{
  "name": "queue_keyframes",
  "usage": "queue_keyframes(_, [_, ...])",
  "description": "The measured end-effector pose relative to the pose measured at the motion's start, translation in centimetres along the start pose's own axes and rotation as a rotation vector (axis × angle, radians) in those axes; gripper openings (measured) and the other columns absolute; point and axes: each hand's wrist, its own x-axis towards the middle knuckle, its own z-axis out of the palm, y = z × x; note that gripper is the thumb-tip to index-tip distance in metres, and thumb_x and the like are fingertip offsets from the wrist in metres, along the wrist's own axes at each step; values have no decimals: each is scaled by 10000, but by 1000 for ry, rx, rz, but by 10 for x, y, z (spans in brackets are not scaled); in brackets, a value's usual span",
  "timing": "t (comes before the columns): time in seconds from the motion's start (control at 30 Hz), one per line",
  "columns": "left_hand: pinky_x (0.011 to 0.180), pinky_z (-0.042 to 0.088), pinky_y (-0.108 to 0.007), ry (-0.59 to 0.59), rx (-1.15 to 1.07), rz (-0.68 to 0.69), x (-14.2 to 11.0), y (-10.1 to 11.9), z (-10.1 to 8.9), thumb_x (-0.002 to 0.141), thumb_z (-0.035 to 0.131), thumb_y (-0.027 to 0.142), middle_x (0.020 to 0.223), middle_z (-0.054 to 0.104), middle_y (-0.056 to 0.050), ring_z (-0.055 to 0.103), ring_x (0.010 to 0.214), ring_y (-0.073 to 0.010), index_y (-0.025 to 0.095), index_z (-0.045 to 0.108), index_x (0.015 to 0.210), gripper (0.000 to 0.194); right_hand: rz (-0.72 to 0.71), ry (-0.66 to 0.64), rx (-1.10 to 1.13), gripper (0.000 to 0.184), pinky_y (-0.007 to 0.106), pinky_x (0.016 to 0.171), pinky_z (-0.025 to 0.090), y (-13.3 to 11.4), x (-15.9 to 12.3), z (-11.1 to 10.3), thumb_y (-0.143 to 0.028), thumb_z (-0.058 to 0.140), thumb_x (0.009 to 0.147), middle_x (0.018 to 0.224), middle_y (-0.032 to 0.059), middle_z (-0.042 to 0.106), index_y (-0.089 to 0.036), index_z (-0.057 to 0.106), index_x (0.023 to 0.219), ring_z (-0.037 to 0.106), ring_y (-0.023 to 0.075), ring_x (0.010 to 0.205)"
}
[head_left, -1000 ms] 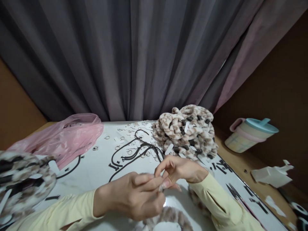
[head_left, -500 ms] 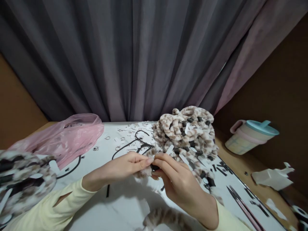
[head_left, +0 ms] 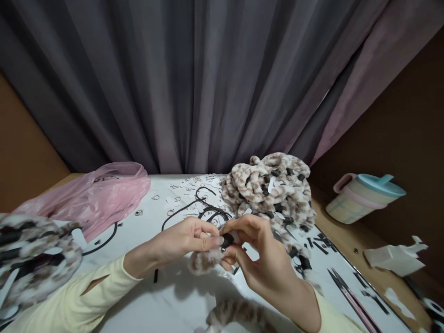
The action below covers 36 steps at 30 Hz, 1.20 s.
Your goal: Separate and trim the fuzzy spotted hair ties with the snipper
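My left hand (head_left: 183, 240) and my right hand (head_left: 255, 256) meet over the white tabletop (head_left: 145, 231). Both pinch the dark end of one fuzzy brown-and-cream headband (head_left: 204, 260). Its plush part hangs below my fingers and another stretch of it curves at the bottom edge (head_left: 236, 314). Just behind my right hand lies a heap of the same fuzzy headbands (head_left: 270, 189) with white tags and black tips. Bare black headband frames (head_left: 194, 215) lie behind my left hand.
A pink plastic bag (head_left: 100, 194) lies at the left. More fuzzy headbands (head_left: 31, 259) pile at the far left edge. Scissors (head_left: 350, 298) and black scraps lie at the right. A lidded cup (head_left: 364, 196) and crumpled paper (head_left: 395, 256) sit on the brown surface.
My hands rose from close to me and moved forward with the headband's end; my right hand turned over it, and the plush part now hangs lower under my fingers.
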Motion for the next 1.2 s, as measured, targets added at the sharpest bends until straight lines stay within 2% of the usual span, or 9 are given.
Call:
queue_keyframes(0.13, [435,222,-168,28,60,20,-5,9,5,758,631,489,523,452,67,321,452,-44,126,579,777,368,28,-77,113,412,210,585,533,0,3,-2,23,419,818,910,12,565,-244,315,1114,594,80,645])
queue_keyframes(0.3, [433,232,-168,97,198,20,-12,17,10,793,597,442,475,429,88,315,440,-47,134,561,776,311,36,-135,130,454,228,609,541,1,4,-7,22,423,825,1005,36,570,-254,289,1159,617,84,677])
queue_keyframes(0.43, [446,281,-169,146,213,-17,-14,18,12,783,597,430,517,518,64,398,461,-63,143,543,787,292,-4,-105,69,453,223,632,538,2,4,-7,15,429,830,997,45,573,-241,294,1179,625,91,704])
queue_keyframes(0.53, [449,287,-169,139,221,-13,-13,18,11,778,606,421,499,499,71,398,464,-65,140,556,805,287,-52,-102,22,477,211,651,538,3,5,-8,33,423,824,971,40,585,-236,301,1198,622,93,727])
queue_keyframes(0.77, [497,323,-159,24,187,-3,-17,22,10,792,615,399,591,531,59,432,530,-61,139,580,890,280,-99,-115,-111,402,183,664,541,-1,7,-16,17,432,839,891,24,608,-200,382,1173,625,90,687])
queue_keyframes(0.93, [614,405,-192,109,217,-25,-26,26,15,794,614,365,698,610,35,521,631,-94,171,571,1110,374,-174,-59,-222,362,180,671,542,-3,6,-16,-23,450,858,916,41,610,-185,401,1178,621,99,706])
queue_keyframes(1.03, [587,394,-190,159,279,1,-28,27,16,818,564,388,648,589,35,516,618,-101,173,612,1097,355,-197,-55,-257,337,196,692,544,-4,3,-16,-61,468,873,953,53,615,-194,412,1178,628,108,723])
queue_keyframes(1.2, [495,341,-183,196,348,15,-25,27,13,836,515,464,632,560,25,467,554,-94,162,660,1013,379,-224,-64,-269,369,235,759,548,-4,2,-16,-35,447,864,1003,82,621,-193,402,1195,643,149,869])
